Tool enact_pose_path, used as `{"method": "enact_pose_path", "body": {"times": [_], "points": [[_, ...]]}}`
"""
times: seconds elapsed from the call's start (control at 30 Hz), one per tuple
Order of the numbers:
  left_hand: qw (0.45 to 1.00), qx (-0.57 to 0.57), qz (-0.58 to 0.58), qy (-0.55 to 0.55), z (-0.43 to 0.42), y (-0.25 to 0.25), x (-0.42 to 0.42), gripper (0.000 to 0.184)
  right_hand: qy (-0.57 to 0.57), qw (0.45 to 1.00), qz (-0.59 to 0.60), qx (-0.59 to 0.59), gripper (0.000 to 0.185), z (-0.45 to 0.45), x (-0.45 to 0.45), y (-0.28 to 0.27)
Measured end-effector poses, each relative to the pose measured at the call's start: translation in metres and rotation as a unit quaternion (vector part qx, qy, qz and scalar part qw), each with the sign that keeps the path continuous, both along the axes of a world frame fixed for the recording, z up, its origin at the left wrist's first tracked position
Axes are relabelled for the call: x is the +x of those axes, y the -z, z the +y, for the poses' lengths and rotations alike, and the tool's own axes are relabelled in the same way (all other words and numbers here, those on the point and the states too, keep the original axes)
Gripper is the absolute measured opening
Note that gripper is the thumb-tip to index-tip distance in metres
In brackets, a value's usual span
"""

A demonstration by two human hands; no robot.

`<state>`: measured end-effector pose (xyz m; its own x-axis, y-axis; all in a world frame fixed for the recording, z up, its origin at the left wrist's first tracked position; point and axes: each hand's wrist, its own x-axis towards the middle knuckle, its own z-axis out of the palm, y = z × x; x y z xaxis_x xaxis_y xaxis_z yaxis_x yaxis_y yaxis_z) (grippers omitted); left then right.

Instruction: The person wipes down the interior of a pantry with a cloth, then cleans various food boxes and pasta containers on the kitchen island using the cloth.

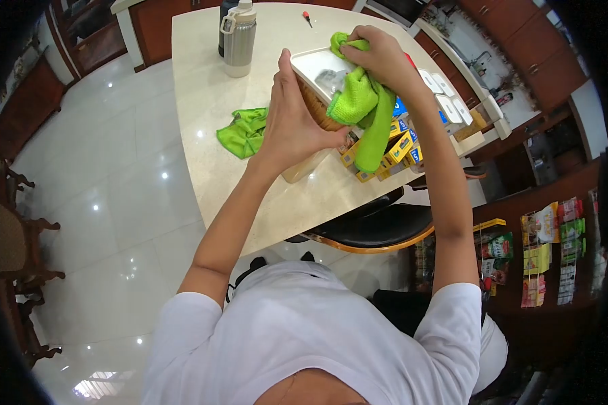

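My left hand (290, 125) grips the side of a clear container with a white lid (309, 65) and brownish contents (317, 109), held tilted above the table. My right hand (378, 57) is closed on a bright green cloth (366, 101), which lies over part of the lid and hangs down its near side. Under the cloth's edge, a greyish clear patch shows on the lid. A second green cloth (242, 133) lies crumpled on the table, left of my left hand.
The cream table (230, 196) bears a steel bottle (240, 42), a small red-and-black tool (307, 19), several yellow boxes (400, 147) and white-lidded containers (447, 106) at right. A black stool (378, 226) stands against its near edge. Racks of snack packets (537, 260) are at lower right.
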<state>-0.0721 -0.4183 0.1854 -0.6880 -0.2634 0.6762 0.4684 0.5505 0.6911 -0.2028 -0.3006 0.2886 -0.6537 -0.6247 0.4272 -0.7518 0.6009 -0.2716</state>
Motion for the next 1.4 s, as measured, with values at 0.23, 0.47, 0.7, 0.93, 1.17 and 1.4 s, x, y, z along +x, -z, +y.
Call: {"method": "enact_pose_path", "body": {"times": [0.23,0.47,0.7,0.93,1.17,1.4], "points": [[1.000,-0.007,-0.016,0.015,-0.007,0.001,-0.001,0.135,-0.153,0.985,0.060,0.056,0.026,-0.042,0.032,-0.019],[0.999,0.005,-0.029,0.026,-0.005,0.000,-0.002,0.133,-0.213,0.977,0.033,0.006,0.024,-0.002,0.067,-0.003],[0.998,0.017,-0.036,0.050,-0.007,-0.002,-0.002,0.126,-0.124,0.971,-0.189,-0.072,0.027,0.063,0.064,-0.028],[0.990,0.085,-0.023,0.111,-0.008,0.002,-0.006,0.125,-0.132,0.986,0.097,0.015,0.039,0.042,0.097,0.019],[0.997,0.039,-0.006,0.073,-0.006,0.001,-0.008,0.125,-0.085,0.992,0.092,0.000,0.033,0.030,0.061,0.023],[0.988,0.073,0.035,0.134,-0.011,0.011,-0.011,0.124,-0.253,0.953,0.167,-0.009,0.022,0.031,0.111,0.022]]}}
